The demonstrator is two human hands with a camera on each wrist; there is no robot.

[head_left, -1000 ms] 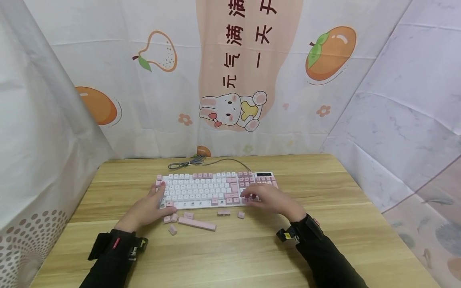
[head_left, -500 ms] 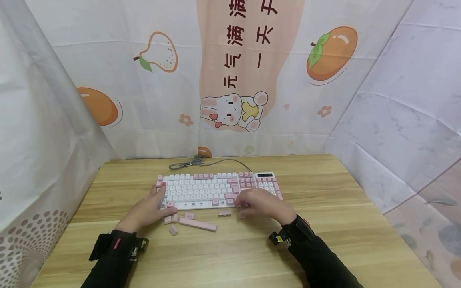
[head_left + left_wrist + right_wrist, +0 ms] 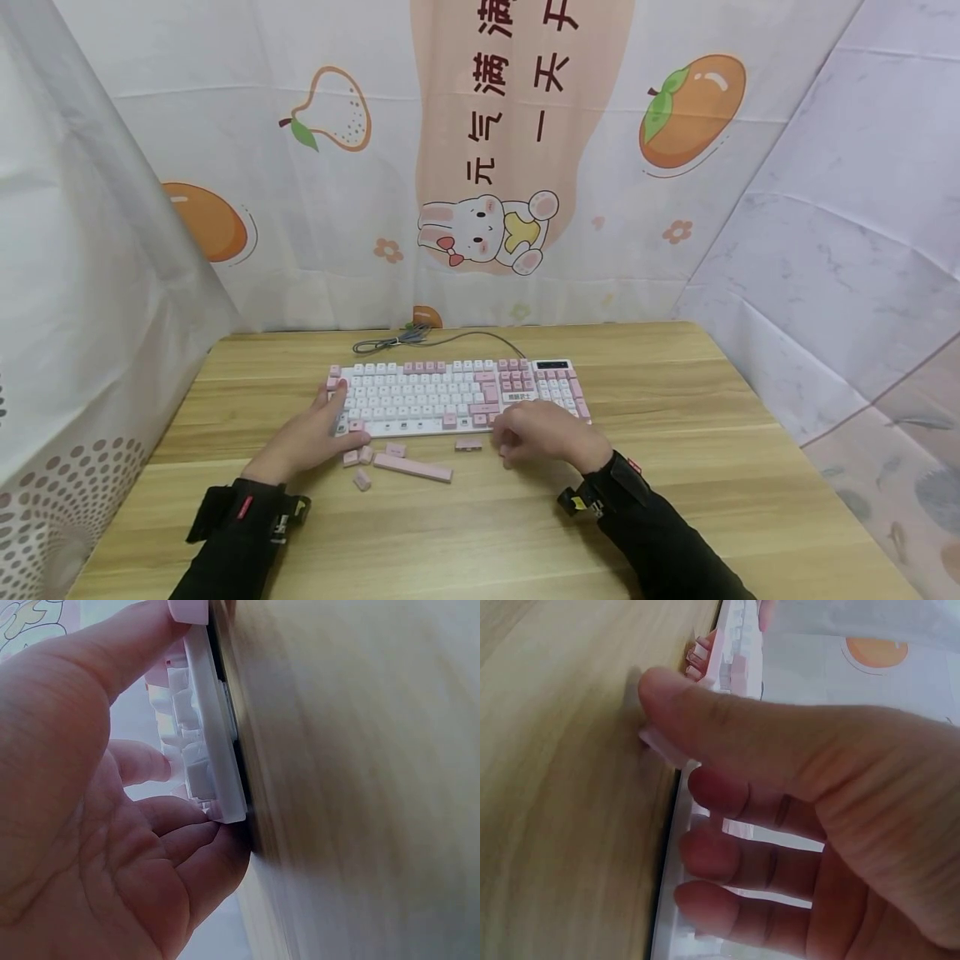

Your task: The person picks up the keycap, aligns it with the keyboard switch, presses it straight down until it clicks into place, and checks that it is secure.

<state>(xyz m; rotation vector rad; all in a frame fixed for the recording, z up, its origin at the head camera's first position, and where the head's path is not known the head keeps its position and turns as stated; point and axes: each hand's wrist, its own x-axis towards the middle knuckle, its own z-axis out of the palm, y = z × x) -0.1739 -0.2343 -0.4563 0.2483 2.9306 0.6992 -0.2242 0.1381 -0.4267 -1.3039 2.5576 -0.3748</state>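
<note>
A white-and-pink keyboard [image 3: 412, 400] lies on the wooden table. My left hand [image 3: 303, 442] grips its left end, with the thumb along the near edge and the fingers curled about the side; the left wrist view shows the keyboard's white edge [image 3: 214, 742] between them. By the near edge, below the number pad, my right hand [image 3: 543, 433] has its fingers curled. There the thumb is at a small pink keycap [image 3: 662, 747], which looks pinched, though the index fingertip is hidden. Some keys at the lower right are covered by the right hand.
In front of the keyboard lie a long pink spacebar [image 3: 412, 467], a pink keycap [image 3: 468, 445] and several more loose pink keycaps [image 3: 362, 479]. A grey cable [image 3: 408, 335] is coiled behind. A printed curtain [image 3: 337, 208] hangs at the back.
My right hand has moved left and toward me, from the keys at the keyboard's lower right down to the loose keycap, which it now covers. The left hand has stayed in place.
</note>
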